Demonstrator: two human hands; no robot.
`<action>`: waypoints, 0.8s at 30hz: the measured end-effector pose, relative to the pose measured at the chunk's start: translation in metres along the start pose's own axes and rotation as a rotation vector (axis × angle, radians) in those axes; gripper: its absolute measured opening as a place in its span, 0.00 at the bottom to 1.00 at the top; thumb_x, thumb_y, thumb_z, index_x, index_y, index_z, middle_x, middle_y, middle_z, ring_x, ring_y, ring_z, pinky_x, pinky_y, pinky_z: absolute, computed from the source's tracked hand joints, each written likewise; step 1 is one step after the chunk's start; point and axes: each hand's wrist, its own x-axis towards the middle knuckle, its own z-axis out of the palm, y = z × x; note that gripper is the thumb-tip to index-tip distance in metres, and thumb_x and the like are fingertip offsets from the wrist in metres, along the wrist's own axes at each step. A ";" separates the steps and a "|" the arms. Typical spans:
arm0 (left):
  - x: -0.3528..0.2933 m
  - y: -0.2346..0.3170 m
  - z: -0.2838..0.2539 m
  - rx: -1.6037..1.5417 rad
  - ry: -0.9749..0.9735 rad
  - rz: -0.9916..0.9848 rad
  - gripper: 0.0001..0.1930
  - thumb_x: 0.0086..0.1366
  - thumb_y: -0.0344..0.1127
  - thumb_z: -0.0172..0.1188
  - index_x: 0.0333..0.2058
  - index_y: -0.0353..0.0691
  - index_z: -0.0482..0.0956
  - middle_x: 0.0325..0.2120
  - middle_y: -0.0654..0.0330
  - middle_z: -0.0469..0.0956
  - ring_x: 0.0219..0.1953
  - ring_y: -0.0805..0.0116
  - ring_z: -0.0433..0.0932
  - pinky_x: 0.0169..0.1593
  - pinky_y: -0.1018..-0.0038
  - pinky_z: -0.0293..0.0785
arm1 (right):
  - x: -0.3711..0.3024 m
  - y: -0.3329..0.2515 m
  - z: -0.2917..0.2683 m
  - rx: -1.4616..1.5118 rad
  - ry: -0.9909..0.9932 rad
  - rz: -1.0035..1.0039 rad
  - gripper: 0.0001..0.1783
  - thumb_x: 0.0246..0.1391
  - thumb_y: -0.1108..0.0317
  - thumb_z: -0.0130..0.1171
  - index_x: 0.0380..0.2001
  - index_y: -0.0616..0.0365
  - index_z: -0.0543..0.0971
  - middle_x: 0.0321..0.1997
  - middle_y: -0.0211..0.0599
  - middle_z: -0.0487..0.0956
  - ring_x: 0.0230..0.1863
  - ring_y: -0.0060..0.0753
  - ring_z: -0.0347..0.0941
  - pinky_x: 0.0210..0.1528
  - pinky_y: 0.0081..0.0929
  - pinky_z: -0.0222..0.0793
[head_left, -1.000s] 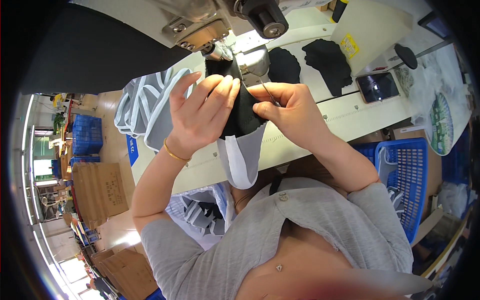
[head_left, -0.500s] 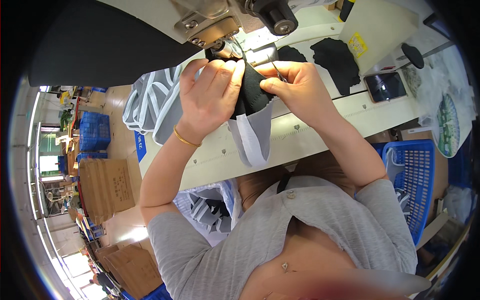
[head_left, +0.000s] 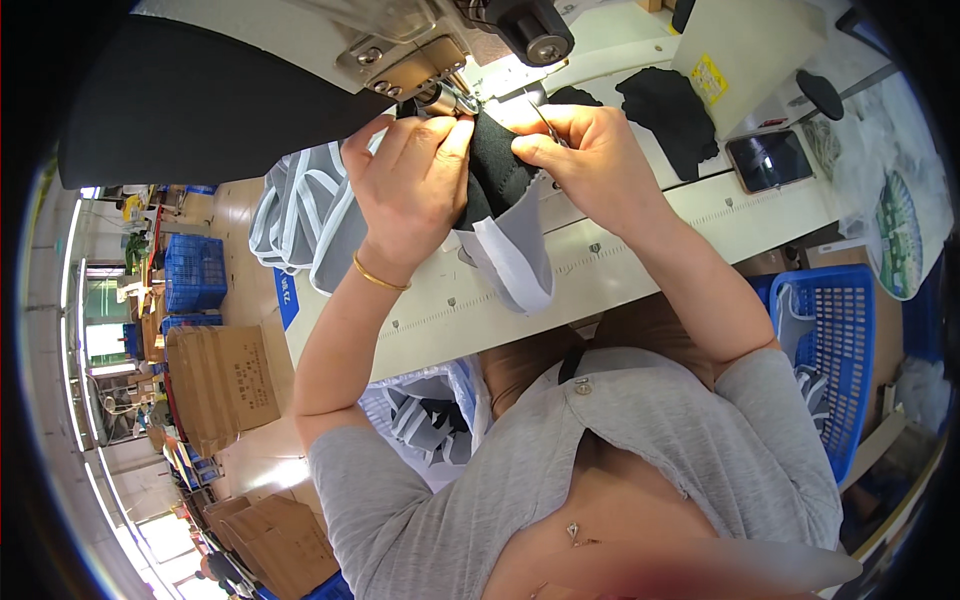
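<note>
- One white table [head_left: 450, 328] runs beneath both my hands, and here's a change: my cloth's hanging end now stops above it, where a second ago it drooped past the near edge.
- One sewing machine [head_left: 425, 65] dead ahead, its metal foot just beside my left fingertips; both hands have closed in on it since then.
- Two baskets: a blue basket [head_left: 850, 350] below and right of my right hand, a white-lined basket [head_left: 472, 388] below my left.
- One heap of grey pieces [head_left: 310, 215] with pale edging, just left of my left hand, too overlapped to count.
- There's the one cloth [head_left: 498, 165], black up top, grey and white below, stretching between my hands.
- My left hand [head_left: 415, 180], fingers bent and bunched, has the black part pinched.
- My right hand [head_left: 590, 155], thumb and forefinger nipped together, thumb tip at the cloth's right edge.
- Two black pieces beyond that hand: one [head_left: 668, 122] in plain sight, the other [head_left: 575, 96] now mostly behind my fingers, far more covered than before.
- One phone [head_left: 770, 160], farther right.
- One thin metal tool [head_left: 546, 126], gripped in my right fingers.
- One gold bangle [head_left: 380, 278], on my left wrist.
</note>
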 end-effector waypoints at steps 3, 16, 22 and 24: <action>0.002 0.002 -0.004 -0.188 -0.013 -0.185 0.10 0.50 0.27 0.68 0.33 0.41 0.82 0.32 0.64 0.80 0.38 0.68 0.77 0.52 0.66 0.65 | -0.001 0.000 -0.001 -0.007 -0.016 -0.015 0.12 0.55 0.69 0.61 0.39 0.67 0.84 0.27 0.23 0.80 0.29 0.08 0.66 0.30 0.13 0.62; -0.022 -0.021 0.021 -1.203 0.006 -1.435 0.14 0.69 0.36 0.57 0.45 0.29 0.76 0.38 0.57 0.81 0.38 0.72 0.80 0.46 0.77 0.73 | 0.001 -0.004 0.004 -0.027 -0.004 -0.057 0.09 0.54 0.70 0.63 0.33 0.66 0.82 0.25 0.24 0.79 0.27 0.10 0.67 0.29 0.15 0.63; -0.013 0.007 -0.020 -0.528 -0.217 -0.914 0.12 0.69 0.37 0.56 0.32 0.31 0.73 0.26 0.52 0.74 0.25 0.62 0.74 0.31 0.67 0.68 | -0.035 0.018 0.007 -0.626 0.131 -0.745 0.19 0.44 0.72 0.70 0.43 0.55 0.81 0.39 0.33 0.81 0.28 0.29 0.76 0.30 0.27 0.74; -0.018 0.030 -0.036 -0.464 -0.296 -0.630 0.11 0.68 0.35 0.55 0.32 0.31 0.73 0.27 0.49 0.72 0.27 0.51 0.74 0.31 0.64 0.69 | -0.048 0.020 0.011 -0.596 0.045 -0.902 0.25 0.41 0.74 0.70 0.47 0.54 0.80 0.47 0.36 0.80 0.32 0.27 0.77 0.29 0.24 0.76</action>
